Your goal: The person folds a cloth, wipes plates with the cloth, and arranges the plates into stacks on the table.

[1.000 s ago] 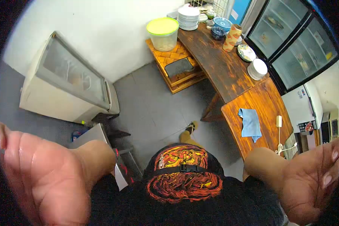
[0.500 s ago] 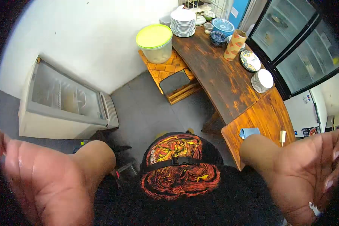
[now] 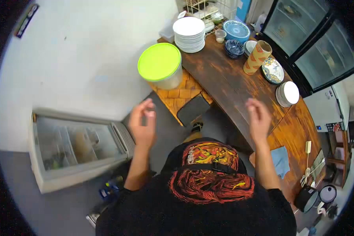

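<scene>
White wall [image 3: 86, 59], grey floor; chest freezer [image 3: 78, 145] with glass top at left, glass-door fridge [image 3: 314, 39] far right. Wooden table [image 3: 224, 74] slants between, surface dark and worn, lighter brown at near end. On it: tall stack of round white plates [image 3: 189, 35], ribbed dark-blue bowl [image 3: 234, 48], patterned cylinder [image 3: 257, 58] standing upright before a patterned plate [image 3: 273, 70], second plate stack [image 3: 288, 94]. Low wooden stand [image 3: 171, 96], block-patterned top, sits against the table's left side; translucent tub [image 3: 171, 82] with flat lime lid occupies its wall end.

Black flat panel [image 3: 193, 110], rounded corners, lies on the stand's near end, between the hands in view. Soft blue cloth [image 3: 279, 161] on table, partly behind the right forearm.

Left hand [image 3: 143, 126]: raised, fingers curled, narrow gap to thumb, grasping only air. Right hand [image 3: 259, 122]: likewise, slightly wider, blurred, seen against the table; height unclear.
</scene>
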